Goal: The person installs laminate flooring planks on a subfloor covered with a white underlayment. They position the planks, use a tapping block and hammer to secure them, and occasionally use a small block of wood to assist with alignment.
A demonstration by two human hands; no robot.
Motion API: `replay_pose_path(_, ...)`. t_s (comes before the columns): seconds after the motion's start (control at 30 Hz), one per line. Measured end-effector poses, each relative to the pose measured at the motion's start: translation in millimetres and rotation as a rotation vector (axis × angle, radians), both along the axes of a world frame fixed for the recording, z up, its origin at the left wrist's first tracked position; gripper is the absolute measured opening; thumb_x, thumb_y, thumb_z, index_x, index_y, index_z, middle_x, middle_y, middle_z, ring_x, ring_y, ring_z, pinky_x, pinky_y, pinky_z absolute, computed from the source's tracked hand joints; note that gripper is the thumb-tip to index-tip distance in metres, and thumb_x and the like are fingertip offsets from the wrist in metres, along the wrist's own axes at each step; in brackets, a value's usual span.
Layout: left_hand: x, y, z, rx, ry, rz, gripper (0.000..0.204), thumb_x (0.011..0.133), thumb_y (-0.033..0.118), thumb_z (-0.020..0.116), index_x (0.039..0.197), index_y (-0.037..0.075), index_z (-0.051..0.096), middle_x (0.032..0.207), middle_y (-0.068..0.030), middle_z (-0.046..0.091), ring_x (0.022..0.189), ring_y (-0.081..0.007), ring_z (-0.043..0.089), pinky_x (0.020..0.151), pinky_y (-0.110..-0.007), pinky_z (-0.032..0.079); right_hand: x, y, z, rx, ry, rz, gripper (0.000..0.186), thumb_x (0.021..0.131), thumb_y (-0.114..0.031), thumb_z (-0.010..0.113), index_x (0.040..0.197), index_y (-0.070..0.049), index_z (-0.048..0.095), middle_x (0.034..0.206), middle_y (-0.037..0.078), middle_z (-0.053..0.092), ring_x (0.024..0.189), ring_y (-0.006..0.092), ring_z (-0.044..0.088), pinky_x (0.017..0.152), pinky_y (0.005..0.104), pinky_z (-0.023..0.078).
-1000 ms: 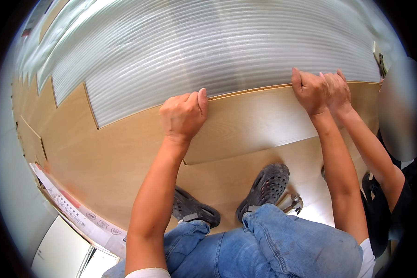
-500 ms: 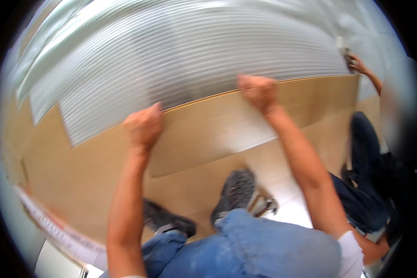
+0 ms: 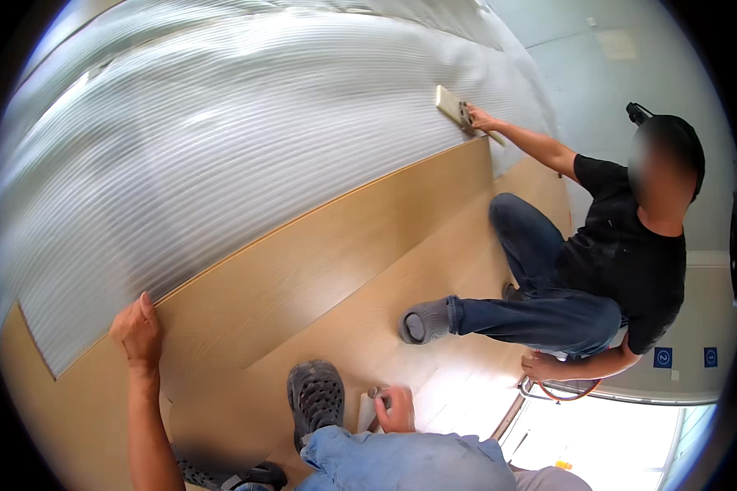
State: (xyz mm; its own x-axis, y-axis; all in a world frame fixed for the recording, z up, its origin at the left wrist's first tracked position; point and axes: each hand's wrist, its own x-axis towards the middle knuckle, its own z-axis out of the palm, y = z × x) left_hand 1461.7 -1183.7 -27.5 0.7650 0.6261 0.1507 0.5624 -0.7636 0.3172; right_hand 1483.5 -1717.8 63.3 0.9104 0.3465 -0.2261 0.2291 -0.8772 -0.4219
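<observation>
My left hand [image 3: 137, 327] is closed on the long edge of a light wood-look plank [image 3: 319, 229], beside silvery ribbed foam underlay [image 3: 180, 147]. My right hand [image 3: 396, 409] is closed on a hammer [image 3: 377, 393] low in the picture, beside my grey perforated shoe [image 3: 313, 401]; its handle is mostly hidden. At the plank's far right end, a co-worker's hand [image 3: 481, 117] holds a pale block [image 3: 450, 104] and a metal tool that I cannot make out clearly.
A co-worker [image 3: 618, 262] in dark clothes crouches at the right, one foot on the planks, the other hand [image 3: 540, 366] by an orange-and-black curved tool [image 3: 573, 397]. Behind are a pale wall [image 3: 598, 74] with blue signs [image 3: 662, 358] and a bright opening [image 3: 598, 442] at lower right.
My view has swung right, bringing the co-worker fully into sight. My right hand has left the plank's edge and moved down to the hammer; my left hand stays on the edge.
</observation>
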Motion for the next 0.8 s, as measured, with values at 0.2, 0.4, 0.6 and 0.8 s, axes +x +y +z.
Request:
replay_pose_path(0.2,5.8,-1.4,-1.7,0.091,0.013,0.017,0.043,0.107,0.029,0.053,0.07,0.01,0.062,0.065,-0.014,0.061,0.061,-0.0353,0.06,0.058,-0.048,0.046,-130.4,-85.2,-20.1,-0.572,0.097,-0.511,0.054,0.072,-0.029,0.09,0.108,0.001,0.062,0.118,0.024,0.057,0.113,0.044,0.053,0.098,0.0503,0.046)
replay_pose_path(0.4,7.9,4.5,-7.8,0.051,0.069,0.005,0.044,0.106,0.031,0.054,0.068,0.011,0.062,0.061,-0.0109,0.06,0.058,-0.0326,0.059,0.056,-0.045,0.045,-121.3,-54.6,-42.9,-0.657,0.204,-0.581,0.06,0.069,-0.031,0.091,0.11,0.001,0.062,0.124,0.025,0.054,0.117,0.0453,0.05,0.101,0.0515,0.044)
replay_pose_path(0.6,14.2,3.1,-0.7,-0.002,0.135,0.025,0.045,0.106,0.033,0.054,0.068,0.011,0.058,0.065,-0.0104,0.062,0.062,-0.0333,0.06,0.058,-0.046,0.045,-97.2,-32.5,-59.2,-0.635,0.175,-0.513,0.066,0.066,-0.034,0.093,0.112,0.002,0.062,0.129,0.027,0.052,0.121,0.0466,0.048,0.104,0.0528,0.042)
replay_pose_path(0.8,20.0,7.2,10.2,-0.113,0.178,-0.033,0.039,0.106,0.038,0.052,0.08,0.01,0.059,0.074,-0.0106,0.065,0.069,-0.035,0.063,0.063,-0.048,0.047,-42.6,-27.8,-77.9,-0.248,0.017,-0.35,0.073,0.065,-0.035,0.093,0.117,0.004,0.06,0.145,0.03,0.04,0.133,0.049,0.039,0.111,0.055,0.036)
